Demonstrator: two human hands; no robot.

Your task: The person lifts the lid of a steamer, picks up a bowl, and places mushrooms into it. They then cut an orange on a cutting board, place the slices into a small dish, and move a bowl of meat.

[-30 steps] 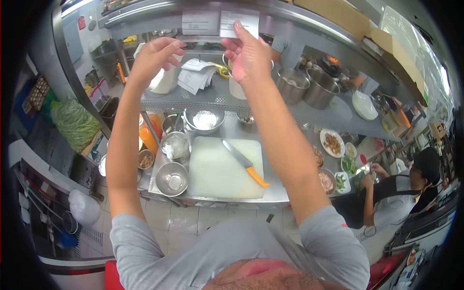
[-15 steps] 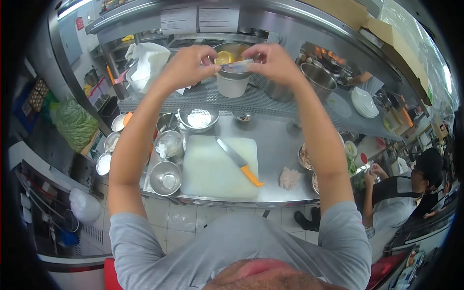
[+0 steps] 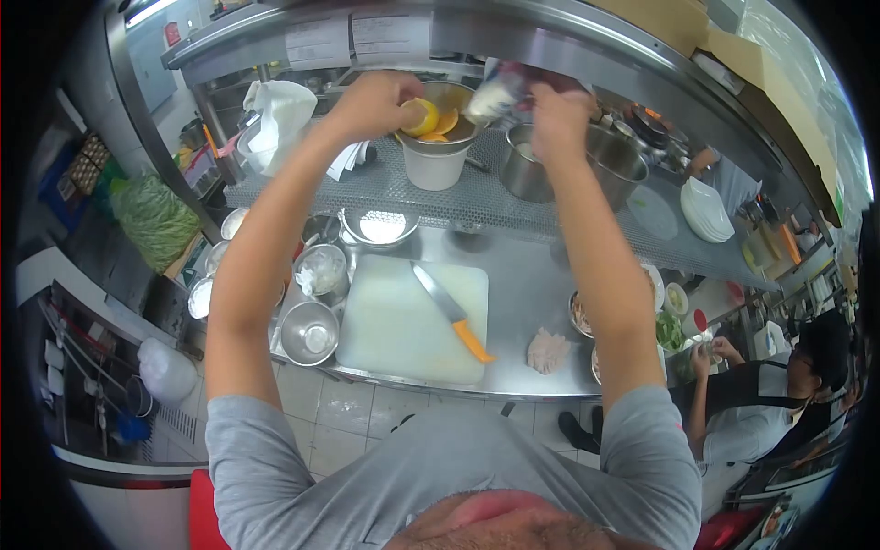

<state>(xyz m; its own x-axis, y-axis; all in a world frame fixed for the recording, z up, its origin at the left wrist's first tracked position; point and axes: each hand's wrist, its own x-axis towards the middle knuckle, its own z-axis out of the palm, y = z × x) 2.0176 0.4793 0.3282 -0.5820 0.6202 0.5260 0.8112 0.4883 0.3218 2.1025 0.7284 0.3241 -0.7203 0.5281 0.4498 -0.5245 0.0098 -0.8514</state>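
My left hand (image 3: 378,108) is at the left of a metal bowl (image 3: 465,128), which rests in a white tub (image 3: 434,169). Its fingers are curled beside a yellow citrus piece (image 3: 423,117); whether they grip the fruit or the bowl's rim is hidden. More orange citrus pieces (image 3: 446,122) lie in the bowl. To the right of the bowl my right hand (image 3: 561,117) is closed on a plastic packet (image 3: 500,93), smeared by motion, with a whitish end toward the bowl.
Below the shelf, a knife (image 3: 456,316) with an orange handle lies on a white cutting board (image 3: 403,325). Raw meat (image 3: 548,350) sits to the right, metal bowls (image 3: 309,334) to the left. Metal pots (image 3: 529,170) stand on the shelf. A co-worker (image 3: 770,394) stands at right.
Both hands were together at the packet over the bowl. My right hand has moved right with the packet, while my left hand has come away from it, uncovering the orange pieces.
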